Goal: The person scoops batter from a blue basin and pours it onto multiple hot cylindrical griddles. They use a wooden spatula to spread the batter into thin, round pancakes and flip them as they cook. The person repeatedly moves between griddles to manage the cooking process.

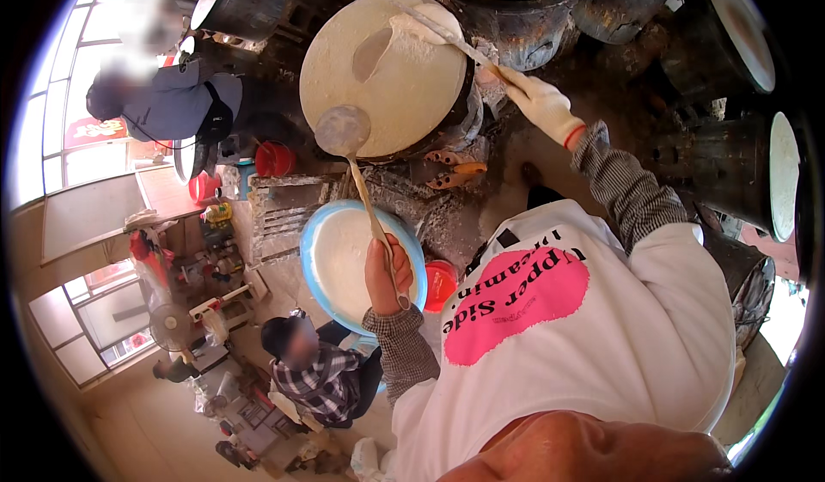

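Note:
My right hand [540, 103], in a white knit glove with a red cuff edge, grips the handle of a long flat scraper [445, 33]. Its blade lies at the far right of a round griddle [465, 92], against a thick heap of pale batter [419, 29]. A thin batter sheet [387, 111] covers most of the griddle; a greyish patch shows near its middle. Bare, my left hand [388, 274] is closed around the handle of a ladle [343, 129]. The ladle's round bowl is over the griddle's near left edge. Below that hand stands a blue-rimmed basin [335, 269] of pale batter.
Several more drum stoves with round tops stand around, among them one ahead [515, 31] and one at right [715, 166]. A red bucket [441, 285] sits beside the basin. One person [174, 105] stands at left; another [322, 372] sits behind the basin. Bricks [451, 169] lie by the griddle's base.

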`<act>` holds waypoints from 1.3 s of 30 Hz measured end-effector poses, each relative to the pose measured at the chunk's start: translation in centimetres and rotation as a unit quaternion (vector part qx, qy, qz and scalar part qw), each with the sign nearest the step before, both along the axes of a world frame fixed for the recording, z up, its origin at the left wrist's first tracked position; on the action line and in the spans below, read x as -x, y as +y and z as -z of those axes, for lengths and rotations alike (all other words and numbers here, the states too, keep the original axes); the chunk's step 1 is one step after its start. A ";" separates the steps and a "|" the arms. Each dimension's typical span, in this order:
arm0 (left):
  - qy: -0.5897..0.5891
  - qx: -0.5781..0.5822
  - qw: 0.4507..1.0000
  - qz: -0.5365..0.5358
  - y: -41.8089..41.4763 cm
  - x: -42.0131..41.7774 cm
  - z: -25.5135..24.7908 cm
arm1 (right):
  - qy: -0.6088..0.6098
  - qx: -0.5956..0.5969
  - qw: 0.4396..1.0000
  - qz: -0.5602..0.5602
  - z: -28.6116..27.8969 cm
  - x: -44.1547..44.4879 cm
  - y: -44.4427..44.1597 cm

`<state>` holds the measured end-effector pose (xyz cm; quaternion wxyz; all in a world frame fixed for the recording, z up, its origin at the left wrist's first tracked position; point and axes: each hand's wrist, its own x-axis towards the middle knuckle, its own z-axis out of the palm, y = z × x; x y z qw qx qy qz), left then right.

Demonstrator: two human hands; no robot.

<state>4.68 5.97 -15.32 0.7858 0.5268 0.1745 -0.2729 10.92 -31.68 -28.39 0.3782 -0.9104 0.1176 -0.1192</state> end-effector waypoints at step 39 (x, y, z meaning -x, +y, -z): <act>-0.040 -0.067 0.997 0.000 0.5 -0.6 0.1 | 0.130 -0.501 0.854 0.050 -2.6 3.9 10.5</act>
